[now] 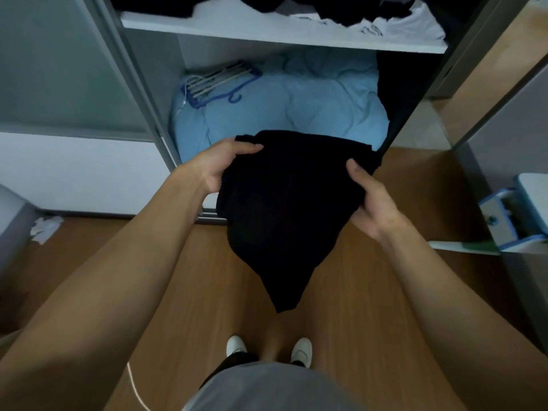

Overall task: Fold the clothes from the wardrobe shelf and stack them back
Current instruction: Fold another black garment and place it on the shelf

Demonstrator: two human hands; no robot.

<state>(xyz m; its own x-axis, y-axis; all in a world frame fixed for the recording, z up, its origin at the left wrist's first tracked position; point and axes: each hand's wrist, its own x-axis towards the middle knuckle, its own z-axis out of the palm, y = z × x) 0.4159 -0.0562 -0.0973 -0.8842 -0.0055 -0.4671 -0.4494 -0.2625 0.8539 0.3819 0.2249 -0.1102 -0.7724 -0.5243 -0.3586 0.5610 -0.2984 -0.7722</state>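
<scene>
A black garment [278,209] hangs in the air in front of the open wardrobe, its lower end drooping to a point above my feet. My left hand [221,164] grips its upper left edge, thumb on top of the cloth. My right hand [370,200] holds the right edge, thumb pressed on the fabric and fingers hidden underneath. Up on the white wardrobe shelf [267,34] lie crumpled black clothes [335,7] and white clothes [415,25].
Below the shelf a light blue duvet [296,108] fills the compartment, with blue hangers [216,81] on it. A sliding door [59,84] stands left. A white and blue unit [516,215] juts in at right. Crumpled paper [44,226] lies on the wooden floor [178,292].
</scene>
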